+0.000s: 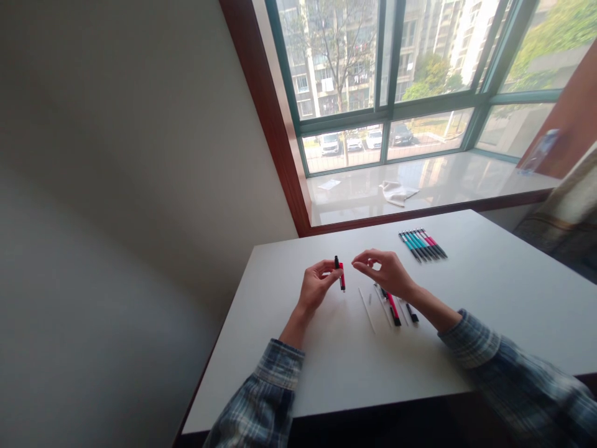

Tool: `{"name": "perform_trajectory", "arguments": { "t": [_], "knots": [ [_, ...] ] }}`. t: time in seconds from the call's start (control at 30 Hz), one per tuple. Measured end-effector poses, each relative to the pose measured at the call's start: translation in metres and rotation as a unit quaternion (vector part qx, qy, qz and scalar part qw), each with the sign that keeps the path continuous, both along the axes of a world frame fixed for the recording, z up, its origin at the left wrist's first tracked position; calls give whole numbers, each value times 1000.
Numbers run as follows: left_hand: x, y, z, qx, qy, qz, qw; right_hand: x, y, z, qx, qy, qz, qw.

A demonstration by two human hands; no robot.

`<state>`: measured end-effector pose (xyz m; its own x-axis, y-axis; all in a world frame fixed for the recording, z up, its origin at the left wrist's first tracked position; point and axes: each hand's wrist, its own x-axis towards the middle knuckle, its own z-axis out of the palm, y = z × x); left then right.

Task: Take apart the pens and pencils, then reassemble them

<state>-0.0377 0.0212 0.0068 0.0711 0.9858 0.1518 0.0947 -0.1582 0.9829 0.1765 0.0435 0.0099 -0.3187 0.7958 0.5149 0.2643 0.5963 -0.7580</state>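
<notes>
My left hand (317, 285) pinches a red and black pen barrel (342, 277), held nearly upright above the table between thumb and fingers. Just to its right, my right hand (389, 272) is closed in a pinch, thumb and index tips together. Whatever those tips may hold is too small to make out. Below the right hand lie a thin white pen refill (366, 310), a tiny piece like a spring (370, 298), another red pen barrel (392, 306) with a black end, and a short black pen part (412, 314). More thin refills lie among them, partly hidden by the hand.
Behind my right hand, several teal and red pens (422, 244) with dark grips lie in a neat row on the white table (494, 298). A windowsill beyond carries a white cloth (398, 193), a paper (329, 185) and a clear bottle (540, 152). A wall (140, 218) stands left.
</notes>
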Motion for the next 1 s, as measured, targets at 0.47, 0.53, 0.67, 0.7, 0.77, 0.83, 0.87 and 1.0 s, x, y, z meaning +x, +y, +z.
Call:
{"name": "perform_trajectory", "arguments": {
  "t": [0.47, 0.53, 0.67, 0.7, 0.77, 0.83, 0.87, 1.0],
  "knots": [
    [-17, 1, -6, -7, -91, 65, 994, 16, -27, -3, 112, -224, -59, 966],
    [-17, 2, -6, -7, -89, 74, 993, 15, -44, -5, 108, -262, -61, 957],
    [-18, 0, -6, -3, -88, 70, 994, 9, -77, -15, 88, -325, -110, 935],
    [-18, 0, -6, -2, -88, 69, 994, 7, -84, -17, 83, -336, -121, 930],
    [-18, -1, -6, -3, -88, 69, 994, 3, -94, -22, 70, -353, -138, 923],
    [-18, -1, -7, -3, -90, 72, 993, 0, -100, -24, 58, -363, -148, 918],
    [-19, -1, -7, -4, -91, 73, 993, -2, -102, -25, 52, -364, -149, 918],
    [-20, -1, -8, -1, -90, 80, 993, -5, -104, -25, 26, -354, -127, 926]
  ]
}}
